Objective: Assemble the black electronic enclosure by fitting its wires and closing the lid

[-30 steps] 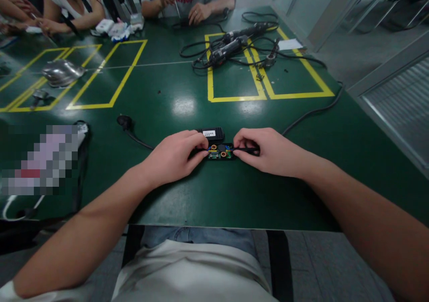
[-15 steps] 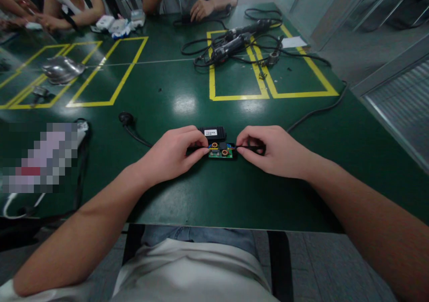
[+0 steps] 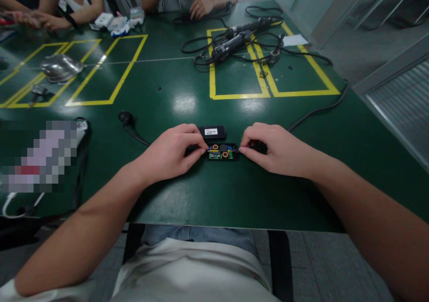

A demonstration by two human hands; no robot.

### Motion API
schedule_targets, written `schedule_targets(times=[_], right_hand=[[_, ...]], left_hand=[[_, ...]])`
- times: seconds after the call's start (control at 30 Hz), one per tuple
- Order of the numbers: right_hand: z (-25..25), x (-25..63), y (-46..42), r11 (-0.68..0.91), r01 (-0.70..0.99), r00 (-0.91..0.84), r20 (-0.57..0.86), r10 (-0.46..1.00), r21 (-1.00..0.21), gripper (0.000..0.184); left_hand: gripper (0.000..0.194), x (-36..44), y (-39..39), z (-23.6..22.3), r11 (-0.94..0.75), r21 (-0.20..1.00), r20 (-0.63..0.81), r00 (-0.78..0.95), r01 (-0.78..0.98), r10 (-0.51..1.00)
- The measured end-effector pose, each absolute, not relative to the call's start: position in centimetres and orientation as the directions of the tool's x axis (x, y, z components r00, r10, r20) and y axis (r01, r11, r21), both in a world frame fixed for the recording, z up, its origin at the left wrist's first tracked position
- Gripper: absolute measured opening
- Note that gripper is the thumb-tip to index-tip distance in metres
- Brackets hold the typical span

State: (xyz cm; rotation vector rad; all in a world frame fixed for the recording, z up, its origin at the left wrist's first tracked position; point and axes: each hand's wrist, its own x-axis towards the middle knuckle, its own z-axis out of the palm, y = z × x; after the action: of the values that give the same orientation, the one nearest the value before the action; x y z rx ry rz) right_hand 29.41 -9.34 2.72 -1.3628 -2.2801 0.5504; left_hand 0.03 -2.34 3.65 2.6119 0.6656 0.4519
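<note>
A small green circuit board (image 3: 220,155) with copper-wound coils and coloured wires lies in a black plastic case half (image 3: 236,158) on the green table. My left hand (image 3: 179,152) is closed at the board's left end, thumb and forefinger pinching the black power cord (image 3: 139,137) where it enters. At the opposite end my right hand (image 3: 276,150) pinches another black cable (image 3: 318,111), whose gripped part is mostly covered by the fingers. Just behind the board rests the ribbed black cover (image 3: 220,132) with a white label.
A plug (image 3: 125,118) lies left of my left hand. Power tools (image 3: 231,46) with tangled cords are at the back right, a shiny metal part (image 3: 62,68) at the back left. A blurred-out object (image 3: 43,157) is near left. Other people sit across the table.
The board now sits lower inside the black case, whose rim shows around it. My right hand has shifted very slightly outward; my left hand has barely moved.
</note>
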Motion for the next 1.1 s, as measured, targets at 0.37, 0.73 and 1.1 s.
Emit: schedule_targets(times=[0.37, 0.73, 1.1], right_hand=[[2.59, 29.73, -9.11, 0.409, 0.696, -0.432, 0.111, 0.895, -0.590, 0.017], [2.94, 29.93, -9.16, 0.322, 0.681, -0.419, 0.011, 0.908, -0.658, 0.020], [2.74, 29.98, -8.99, 0.345, 0.653, -0.421, 0.055, 0.905, -0.674, 0.018]], left_hand=[[0.013, -0.07, -2.14, 3.78, -0.754, 0.516, 0.144, 0.826, 0.408, 0.545], [0.008, -0.59, -1.54, 3.94, -0.739, 0.554, 0.119, 0.842, 0.383, 0.526], [0.013, -0.56, -1.56, 3.69, -0.774, 0.521, 0.145, 0.856, 0.360, 0.495]])
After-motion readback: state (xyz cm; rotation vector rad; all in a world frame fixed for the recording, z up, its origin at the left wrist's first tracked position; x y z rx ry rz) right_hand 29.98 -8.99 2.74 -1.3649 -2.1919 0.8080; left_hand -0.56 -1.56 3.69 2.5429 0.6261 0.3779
